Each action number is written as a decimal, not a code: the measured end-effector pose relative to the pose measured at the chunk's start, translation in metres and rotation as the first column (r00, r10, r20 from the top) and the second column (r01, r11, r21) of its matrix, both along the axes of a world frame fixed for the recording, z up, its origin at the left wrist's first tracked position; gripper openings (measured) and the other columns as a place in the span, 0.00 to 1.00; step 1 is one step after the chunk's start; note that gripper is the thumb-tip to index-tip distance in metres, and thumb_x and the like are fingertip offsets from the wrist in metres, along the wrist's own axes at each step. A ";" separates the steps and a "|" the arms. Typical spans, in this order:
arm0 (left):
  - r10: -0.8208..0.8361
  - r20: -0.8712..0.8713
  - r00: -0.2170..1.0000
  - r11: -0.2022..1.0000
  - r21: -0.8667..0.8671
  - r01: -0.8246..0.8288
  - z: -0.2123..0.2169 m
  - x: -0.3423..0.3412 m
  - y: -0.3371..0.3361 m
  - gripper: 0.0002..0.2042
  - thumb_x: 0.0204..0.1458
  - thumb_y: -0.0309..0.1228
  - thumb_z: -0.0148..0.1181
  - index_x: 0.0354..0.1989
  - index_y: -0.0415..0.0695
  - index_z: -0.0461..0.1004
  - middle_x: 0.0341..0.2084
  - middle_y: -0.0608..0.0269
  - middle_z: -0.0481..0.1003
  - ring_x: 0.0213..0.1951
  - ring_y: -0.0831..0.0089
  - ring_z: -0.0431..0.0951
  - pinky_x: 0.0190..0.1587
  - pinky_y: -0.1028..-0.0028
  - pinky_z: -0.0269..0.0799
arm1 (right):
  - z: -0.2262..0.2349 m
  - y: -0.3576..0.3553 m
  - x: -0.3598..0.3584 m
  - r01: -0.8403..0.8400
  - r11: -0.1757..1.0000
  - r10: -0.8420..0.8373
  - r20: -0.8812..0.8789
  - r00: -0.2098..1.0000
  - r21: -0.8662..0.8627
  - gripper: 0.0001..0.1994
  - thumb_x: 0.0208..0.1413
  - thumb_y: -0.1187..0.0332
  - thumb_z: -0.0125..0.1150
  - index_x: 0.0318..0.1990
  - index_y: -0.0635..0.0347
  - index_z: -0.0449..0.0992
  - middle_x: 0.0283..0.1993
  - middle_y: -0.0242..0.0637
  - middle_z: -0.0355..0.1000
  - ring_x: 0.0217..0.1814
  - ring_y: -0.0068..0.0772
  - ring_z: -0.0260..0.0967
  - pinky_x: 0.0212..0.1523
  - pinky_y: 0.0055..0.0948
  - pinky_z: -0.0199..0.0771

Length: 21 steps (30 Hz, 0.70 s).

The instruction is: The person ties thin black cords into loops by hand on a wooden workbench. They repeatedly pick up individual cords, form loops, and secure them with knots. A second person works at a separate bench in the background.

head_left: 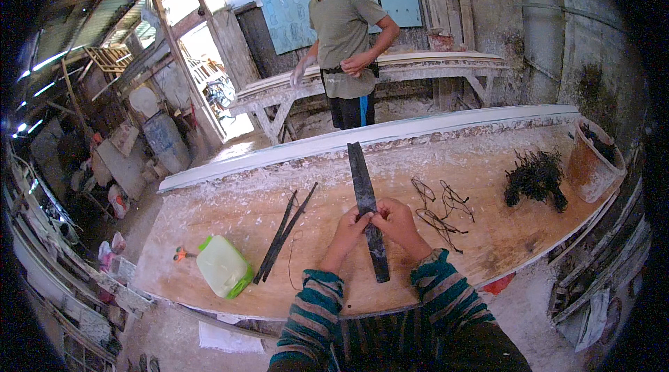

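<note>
From my remote seat I see the left hand (348, 228) and right hand (398, 222) pinching the flat black strip (362, 184) mid-length over the desk (209, 218) — probably for balance. Whether the fingertips also grip a cord, I can't tell. Narrow black strips (284, 241) lie left, dark cord loops (446, 223) right — likely set apart against tangling.

The strip (362, 185) is black, the sleeves (446, 291) teal-striped.

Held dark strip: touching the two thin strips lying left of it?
Apart. The head view shows bare wooden tabletop between the held dark strip and the two thin strips.
</note>
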<state>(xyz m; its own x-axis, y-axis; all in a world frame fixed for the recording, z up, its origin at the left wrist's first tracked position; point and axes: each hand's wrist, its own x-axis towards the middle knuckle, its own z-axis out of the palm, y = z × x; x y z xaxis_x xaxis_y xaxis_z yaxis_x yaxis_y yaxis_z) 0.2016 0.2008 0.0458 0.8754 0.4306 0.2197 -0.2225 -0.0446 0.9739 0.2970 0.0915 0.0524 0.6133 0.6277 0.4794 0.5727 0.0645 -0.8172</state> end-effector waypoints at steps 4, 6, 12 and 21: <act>0.081 -0.092 0.993 0.997 0.023 -0.079 0.006 -0.002 -0.001 0.08 0.52 0.30 0.53 0.38 0.41 0.70 0.26 0.72 0.70 0.27 0.86 0.67 0.28 0.84 0.61 | 0.001 -0.002 0.003 -0.025 0.998 0.023 0.031 0.999 0.053 0.07 0.40 0.70 0.60 0.25 0.62 0.69 0.23 0.38 0.65 0.23 0.32 0.65 0.25 0.28 0.65; 0.083 -0.073 0.994 0.996 0.024 -0.081 0.009 -0.002 -0.002 0.08 0.51 0.31 0.54 0.37 0.41 0.71 0.25 0.73 0.70 0.25 0.86 0.65 0.25 0.84 0.59 | 0.003 -0.003 0.002 -0.026 0.998 0.024 0.046 0.999 0.049 0.07 0.40 0.70 0.60 0.26 0.62 0.69 0.24 0.38 0.66 0.23 0.31 0.65 0.26 0.27 0.66; 0.086 -0.059 0.995 0.994 0.068 -0.082 -0.002 0.001 0.009 0.08 0.50 0.31 0.55 0.35 0.40 0.72 0.24 0.72 0.70 0.25 0.84 0.66 0.26 0.83 0.61 | 0.004 -0.002 0.003 -0.047 0.999 0.047 0.003 0.999 0.017 0.08 0.40 0.69 0.61 0.24 0.62 0.69 0.22 0.38 0.66 0.23 0.30 0.65 0.25 0.27 0.66; 0.086 -0.137 0.987 0.988 0.138 -0.067 0.004 0.000 0.004 0.09 0.51 0.30 0.53 0.38 0.41 0.72 0.26 0.70 0.72 0.26 0.83 0.68 0.26 0.82 0.62 | 0.006 -0.002 -0.003 -0.086 0.992 0.093 -0.076 0.993 0.098 0.03 0.42 0.76 0.58 0.23 0.64 0.69 0.19 0.29 0.65 0.21 0.15 0.60 0.21 0.19 0.62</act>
